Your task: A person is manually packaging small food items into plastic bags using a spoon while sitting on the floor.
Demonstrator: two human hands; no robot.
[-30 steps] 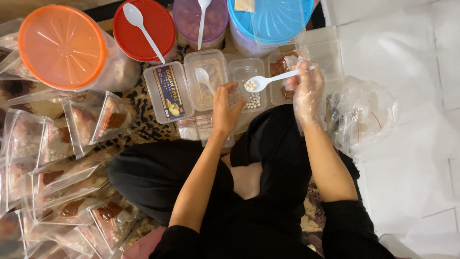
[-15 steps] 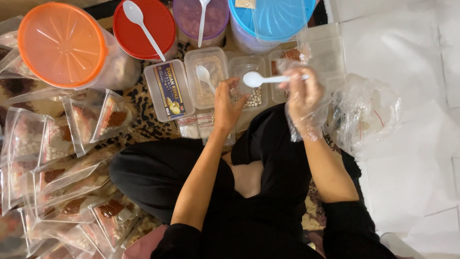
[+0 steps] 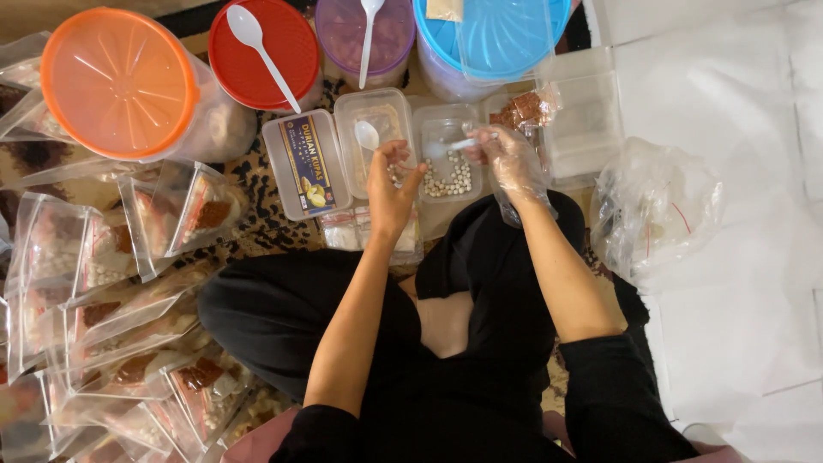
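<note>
My left hand (image 3: 393, 184) is bare and holds a small clear bag (image 3: 403, 176) with pale round pieces in it, just in front of the containers. My right hand (image 3: 507, 161) wears a thin clear plastic glove and grips a white plastic spoon (image 3: 447, 147). The spoon's bowl dips into a square clear container (image 3: 446, 153) holding pale round pieces. Next to it stands another clear container (image 3: 374, 137) with a second white spoon lying in it. A clear bag with brown pieces (image 3: 527, 107) sits just behind my right hand.
An orange-lidded tub (image 3: 120, 81), a red lid with a spoon (image 3: 266, 51), a purple-lidded tub (image 3: 364, 34) and a blue-lidded tub (image 3: 489, 39) stand at the back. Several filled clear bags (image 3: 111, 326) lie on the left. A crumpled clear bag (image 3: 651, 210) rests on the right.
My right hand has swung the spoon from above the containers down into the square container of pale pieces. My left hand has shifted slightly left with the small bag.
</note>
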